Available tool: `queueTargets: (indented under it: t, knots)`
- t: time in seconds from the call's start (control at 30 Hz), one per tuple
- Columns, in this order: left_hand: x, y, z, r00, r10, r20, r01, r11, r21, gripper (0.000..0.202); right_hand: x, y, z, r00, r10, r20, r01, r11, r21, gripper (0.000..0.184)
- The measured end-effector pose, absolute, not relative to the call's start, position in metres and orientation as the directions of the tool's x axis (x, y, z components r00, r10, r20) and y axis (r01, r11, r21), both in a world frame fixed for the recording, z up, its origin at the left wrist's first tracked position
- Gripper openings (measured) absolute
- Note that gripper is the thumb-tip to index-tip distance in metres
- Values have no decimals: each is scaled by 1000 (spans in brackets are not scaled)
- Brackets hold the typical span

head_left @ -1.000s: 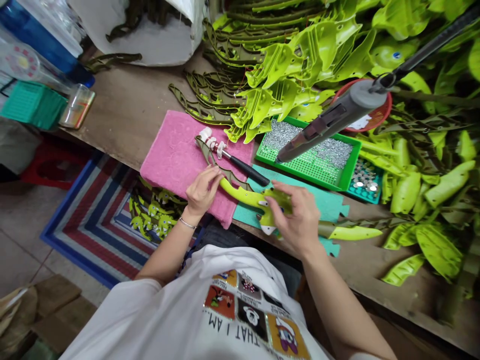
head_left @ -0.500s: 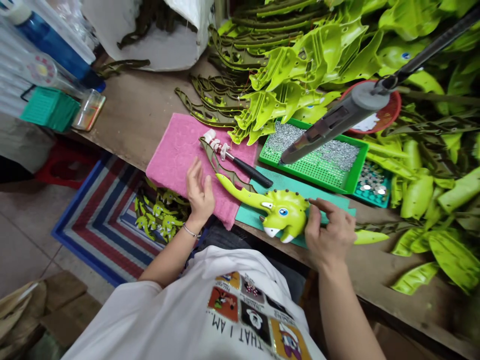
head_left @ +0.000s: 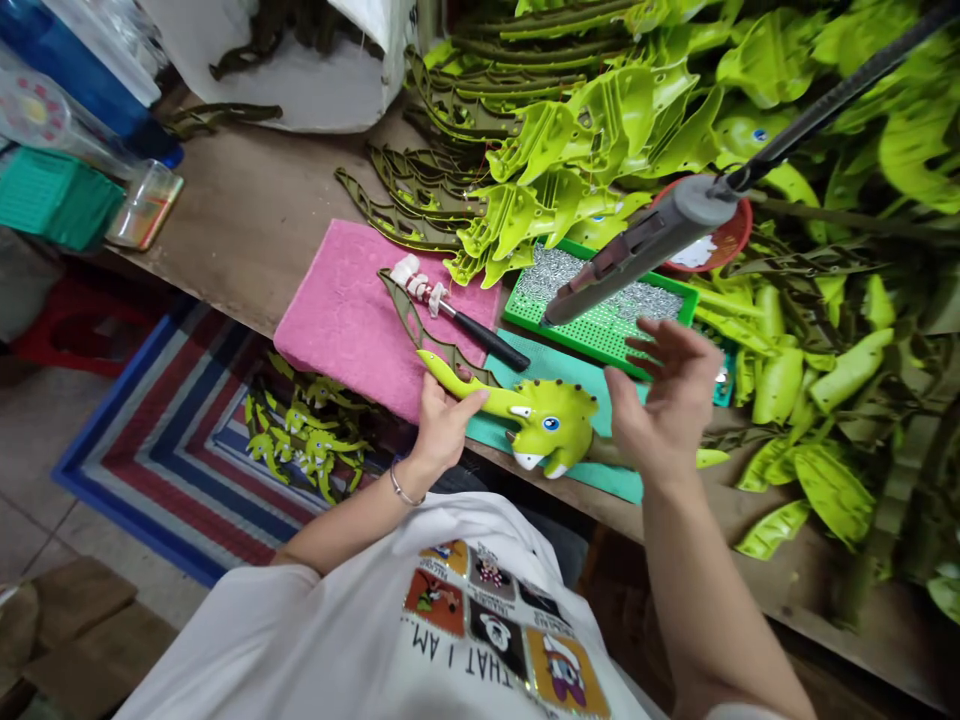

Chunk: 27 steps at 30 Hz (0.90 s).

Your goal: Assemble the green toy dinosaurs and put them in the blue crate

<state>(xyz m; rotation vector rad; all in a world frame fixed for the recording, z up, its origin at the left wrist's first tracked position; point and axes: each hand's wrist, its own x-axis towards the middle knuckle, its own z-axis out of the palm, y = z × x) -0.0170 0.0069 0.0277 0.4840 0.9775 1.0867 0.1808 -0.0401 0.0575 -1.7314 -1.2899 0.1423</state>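
A lime-green toy part shaped like a horned dinosaur head, with a long curved arm, lies at the table's front edge on a teal mat. My left hand pinches the curved arm, thumb on top. Raised just right of the head, my right hand has its fingers apart and holds nothing. Behind the curved arm, a dark olive openwork strip reaches onto a pink cloth. A tool with a black handle and white-wrapped end lies across cloth and mat.
A grey electric screwdriver hangs over a green tray of small screws. Behind it is a red bowl. Lime-green shells pile up at the back and right. A white sack and teal basket stand left.
My left hand has moved from beside the toy part to close on its curved arm. My right hand has lifted off the toy and spread its fingers. The view has shifted slightly.
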Motion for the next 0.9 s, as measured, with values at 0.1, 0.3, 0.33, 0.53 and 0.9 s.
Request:
queueTargets:
  t: [0.1,0.3,0.33,0.53,0.9]
  knots:
    - [-11,5,25,168,896,-410,-534,433,726,64,193,2,75,260,915,310,551,122,-825,64]
    - [-5,5,11,161,902,-402,-564,418,712,68,184,52,98,163,971,175,274,126,-953,60]
    - [-5,5,8,146,909,-390,-563,401,723,68,175,54,103,182,970,162,227,119,-967,63]
    - [-4,4,3,114,938,-326,-549,333,766,67,104,56,106,158,984,81,-87,95,-992,42]
    - [-5,4,3,90,947,-309,-554,305,775,70,50,61,65,276,900,338,-54,366,-929,24]
